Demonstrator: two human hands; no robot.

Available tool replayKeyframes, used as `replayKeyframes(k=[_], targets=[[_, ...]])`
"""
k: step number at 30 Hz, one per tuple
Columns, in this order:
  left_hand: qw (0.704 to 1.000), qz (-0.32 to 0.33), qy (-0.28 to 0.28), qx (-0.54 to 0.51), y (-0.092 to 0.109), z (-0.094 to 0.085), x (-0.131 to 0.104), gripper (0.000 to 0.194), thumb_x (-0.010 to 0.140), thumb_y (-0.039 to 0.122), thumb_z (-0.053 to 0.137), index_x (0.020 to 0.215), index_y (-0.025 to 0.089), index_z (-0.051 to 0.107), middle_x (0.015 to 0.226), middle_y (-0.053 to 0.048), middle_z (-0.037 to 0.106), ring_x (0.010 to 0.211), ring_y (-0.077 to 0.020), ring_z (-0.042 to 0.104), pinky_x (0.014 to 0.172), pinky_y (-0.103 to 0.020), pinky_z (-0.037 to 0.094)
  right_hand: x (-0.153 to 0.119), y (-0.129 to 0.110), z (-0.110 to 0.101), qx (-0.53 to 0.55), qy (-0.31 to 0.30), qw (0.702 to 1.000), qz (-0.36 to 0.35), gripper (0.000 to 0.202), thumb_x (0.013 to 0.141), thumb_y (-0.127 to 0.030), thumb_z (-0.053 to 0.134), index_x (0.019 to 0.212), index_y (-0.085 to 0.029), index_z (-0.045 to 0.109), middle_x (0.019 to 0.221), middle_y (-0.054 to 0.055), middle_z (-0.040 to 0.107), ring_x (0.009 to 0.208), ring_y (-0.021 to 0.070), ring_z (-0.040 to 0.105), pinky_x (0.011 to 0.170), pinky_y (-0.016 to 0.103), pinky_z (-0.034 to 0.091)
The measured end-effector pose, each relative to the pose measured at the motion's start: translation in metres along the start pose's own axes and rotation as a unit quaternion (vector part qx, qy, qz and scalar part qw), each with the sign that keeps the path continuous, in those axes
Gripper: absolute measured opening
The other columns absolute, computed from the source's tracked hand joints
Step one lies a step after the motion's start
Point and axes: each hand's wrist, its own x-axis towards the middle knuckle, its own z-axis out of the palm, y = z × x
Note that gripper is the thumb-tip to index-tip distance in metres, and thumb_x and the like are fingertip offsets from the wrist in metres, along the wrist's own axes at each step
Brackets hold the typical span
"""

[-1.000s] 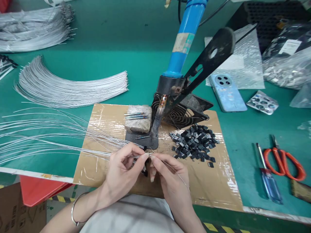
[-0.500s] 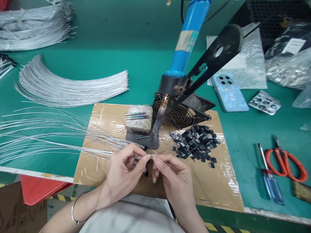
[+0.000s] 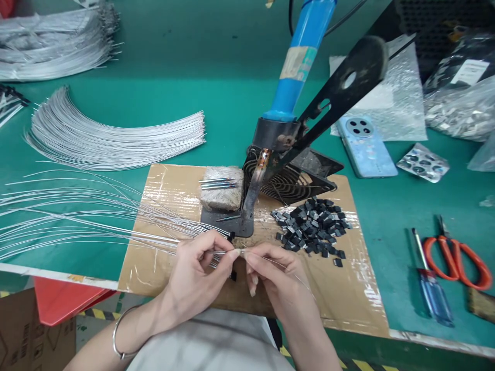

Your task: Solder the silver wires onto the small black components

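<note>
Over the front of a cardboard sheet, my left hand pinches a thin grey wire between thumb and forefinger. Other loose wires run leftward from behind that hand, and small black parts show at their ends. Close against the left fingertips, my right hand pinches a very fine strand that trails across its palm side. What lies exactly between the fingertips is too small to make out. Just above both hands, a blue-handled soldering iron points down in its black stand.
Behind the iron stands a small black fan. A worn block carries thin metal pieces. Black connectors are heaped at right, with a phone, screwdriver and orange-handled cutters beyond. A wire bundle lies at left.
My right hand has shifted slightly right and down, and its fingertips have drawn a little away from the left ones. The left hand has barely moved.
</note>
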Motion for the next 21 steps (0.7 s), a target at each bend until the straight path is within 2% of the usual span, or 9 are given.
replayKeyframes(k=[3,8,17,21], targets=[[1.000,-0.017,0.006,-0.008,-0.001,0.002,0.000,0.017,0.091,0.023,0.063,0.075,0.018,0.064,0.059,0.003,0.054,0.049,-0.0088,0.027,0.045,-0.025,0.021,0.000,0.001,0.002,0.013,0.004,1.000,-0.007,0.018,0.079,-0.037,0.088,0.074,-0.020,0.083,0.059,-0.001,0.067,0.046,0.0092,0.058,0.044,0.019,0.050],[0.998,-0.046,0.007,-0.036,-0.006,0.006,-0.003,0.018,0.092,0.028,0.062,0.077,0.018,0.063,0.066,-0.002,0.061,0.057,-0.0129,0.048,0.052,-0.026,0.036,-0.001,0.004,0.010,0.039,0.028,0.998,-0.029,0.015,0.076,-0.036,0.089,0.073,-0.022,0.083,0.058,-0.002,0.066,0.044,0.0074,0.056,0.041,0.017,0.049],[0.996,-0.058,0.027,-0.063,-0.005,0.011,-0.004,0.018,0.092,0.028,0.063,0.077,0.017,0.063,0.065,-0.001,0.060,0.055,-0.0121,0.050,0.050,-0.023,0.040,-0.004,0.012,0.018,0.067,0.053,0.996,-0.039,0.015,0.076,-0.037,0.088,0.076,-0.022,0.085,0.053,-0.003,0.062,0.045,0.0076,0.055,0.044,0.018,0.052],[0.994,-0.062,0.026,-0.081,-0.007,0.011,-0.004,0.017,0.092,0.028,0.064,0.079,0.018,0.064,0.067,-0.002,0.063,0.059,-0.0133,0.055,0.054,-0.024,0.044,-0.004,0.016,0.016,0.059,0.056,0.996,-0.042,0.016,0.078,-0.038,0.087,0.081,-0.023,0.086,0.061,0.000,0.069,0.048,0.0084,0.058,0.047,0.019,0.054]])
